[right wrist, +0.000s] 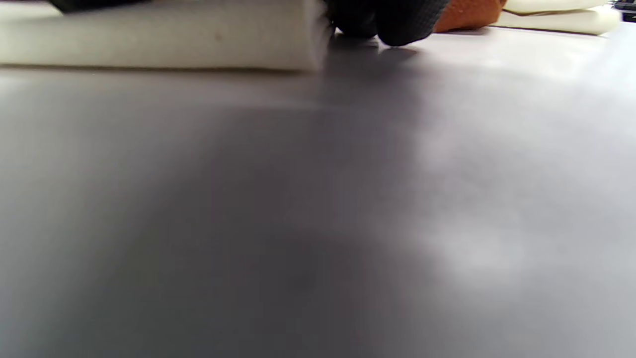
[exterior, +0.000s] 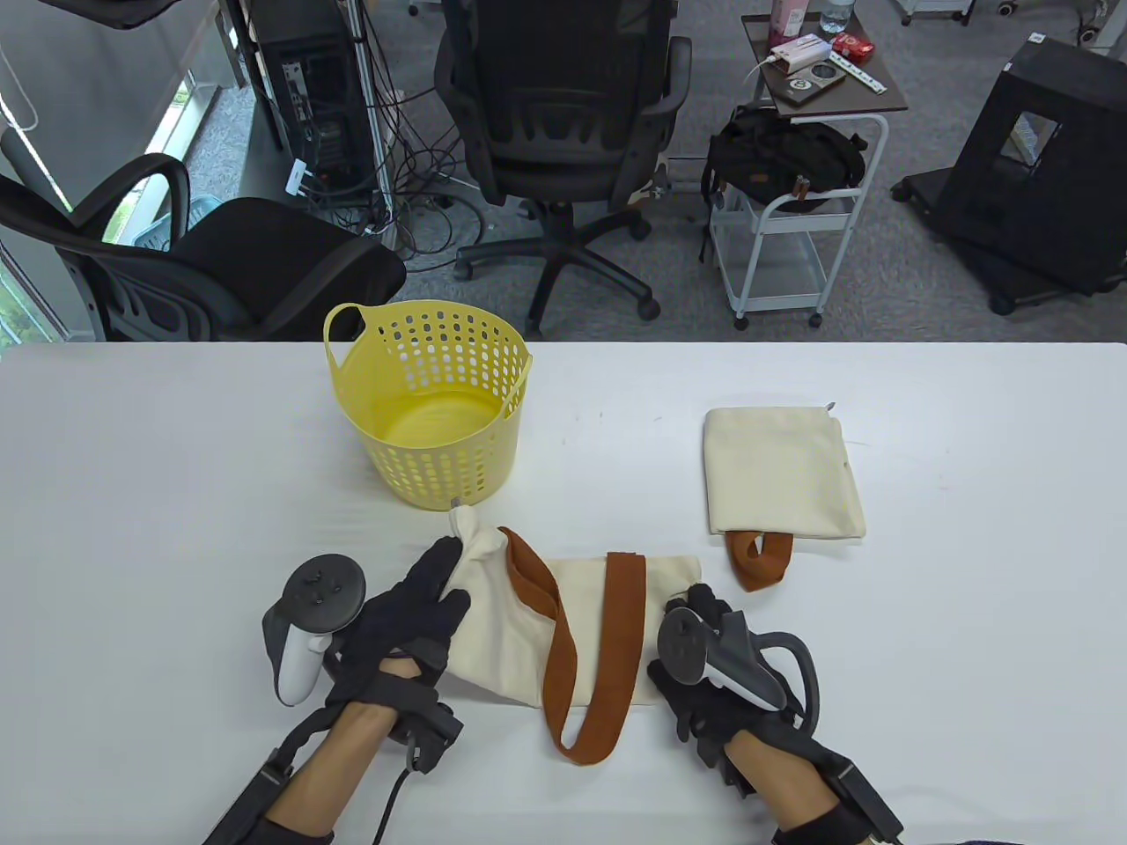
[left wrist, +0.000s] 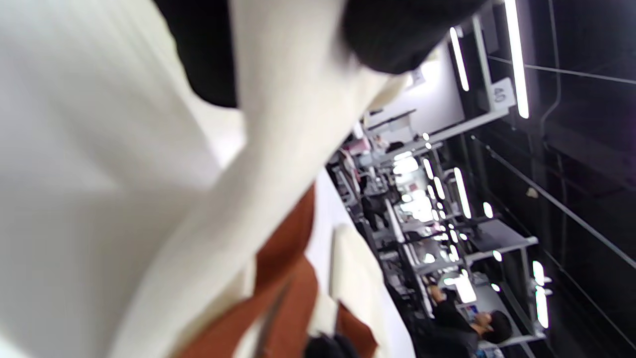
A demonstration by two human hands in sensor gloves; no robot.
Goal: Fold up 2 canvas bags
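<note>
While the left hand [exterior: 401, 629] grips the bag's [exterior: 519, 629] raised corner, fingers curled round the cloth and lifting it just short of the basket [exterior: 431, 414], the right hand [exterior: 704, 669] sits low at the bag's other end. Its fingertips [right wrist: 392, 22] touch the table right beside the folded edge, though whether they pinch cloth or only press it I cannot tell; the tracker covers the hand from above and the wrist view catches just the tips.

The bag lies between the two hands, part folded, with both brown straps [exterior: 585, 651] draped across it; their loop hangs off the near edge, toward the wrists. The second bag [exterior: 779, 475] lies folded flat, well beyond the right fingers, its own strap loop poking out at the near side.

What could go wrong? The lifted corner is bunched, not squared, so carrying it across may lay down a crooked, lumpy fold. Those loose straps could drag or get trapped inside the fold and leave a bulge. If the right hand is only resting, the whole bag may slide toward the left fingers rather than crease. The raised corner is also close to the basket and might brush it.

Hard to read: the left wrist view is blurred, mostly cream cloth and a strip of brown. The bag's underside and how many layers it has are hidden.
</note>
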